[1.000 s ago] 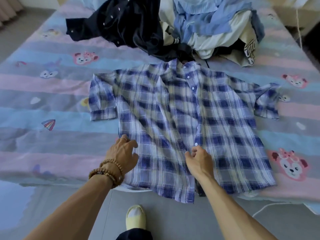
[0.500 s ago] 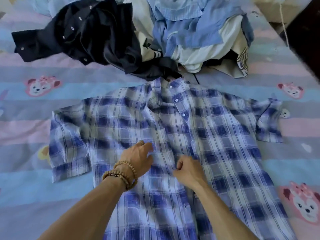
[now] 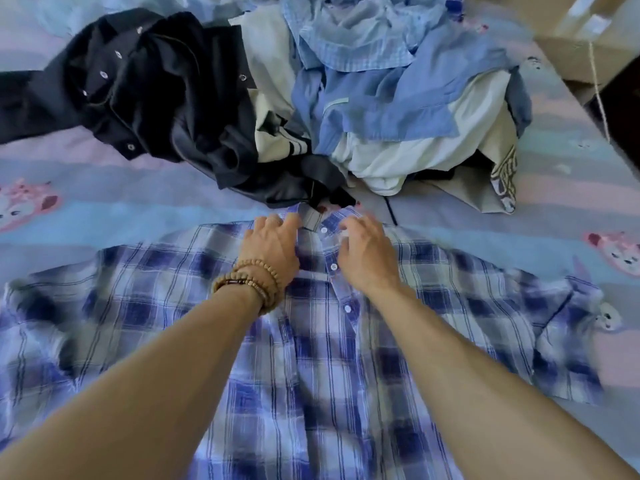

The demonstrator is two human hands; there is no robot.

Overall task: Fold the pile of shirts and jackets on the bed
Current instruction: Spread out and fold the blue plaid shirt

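A blue and white plaid short-sleeved shirt [image 3: 311, 358] lies flat on the bed, front side up, buttoned, collar pointing away from me. My left hand [image 3: 272, 249], with bead bracelets at the wrist, rests on the left side of the collar with its fingers lightly bent. My right hand [image 3: 367, 254] has its fingers curled onto the right side of the collar, next to the top buttons. Just beyond the collar lies the pile: a black jacket with snap buttons [image 3: 145, 98], light blue shirts [image 3: 374, 81] and a white garment [image 3: 415, 157].
The bed sheet [image 3: 121, 206] is striped in pastel blue, pink and purple with cartoon animals. A cardboard box [image 3: 571, 39] and a hanging cord [image 3: 599, 88] are beyond the bed's far right corner. The shirt's right sleeve [image 3: 568, 341] is creased.
Both hands have travelled up the shirt's button line from the hem to the collar. The view has moved in closer over the bed.
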